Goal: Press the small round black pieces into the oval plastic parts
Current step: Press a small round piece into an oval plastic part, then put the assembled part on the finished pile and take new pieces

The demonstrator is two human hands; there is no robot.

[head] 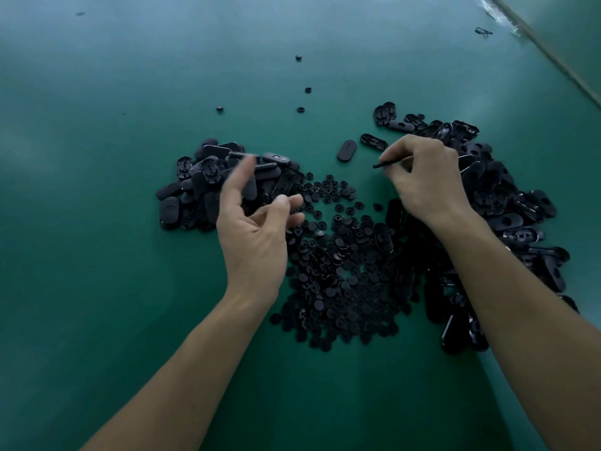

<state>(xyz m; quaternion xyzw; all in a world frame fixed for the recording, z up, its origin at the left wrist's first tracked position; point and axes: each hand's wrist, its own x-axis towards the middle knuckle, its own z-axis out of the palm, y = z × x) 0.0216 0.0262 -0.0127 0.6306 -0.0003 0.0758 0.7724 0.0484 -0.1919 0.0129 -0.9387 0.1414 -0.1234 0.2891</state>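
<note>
Two bare hands are seen over a green table [97, 164] strewn with black plastic parts. The left hand [257, 229] is held palm-up with its fingers spread loosely apart and blurred; nothing is seen in its grasp. It is poised between a heap of oval plastic parts [201, 187] at the left and a broad pile of small round black pieces [341, 281] at the centre. The right hand [426, 180] is closed, with a thin black rod [388, 164] pinched between thumb and fingertips, its tip pointed leftward. This hand is positioned at the inner edge of a second, larger heap of ovals [507, 206], which is stretched along the right side of the table. A single oval part [346, 150] is seen lying flat by itself between the two heaps, just beyond the round pieces. A few stray round pieces [300, 109] are scattered farther back on the table, well apart from the piles.
</note>
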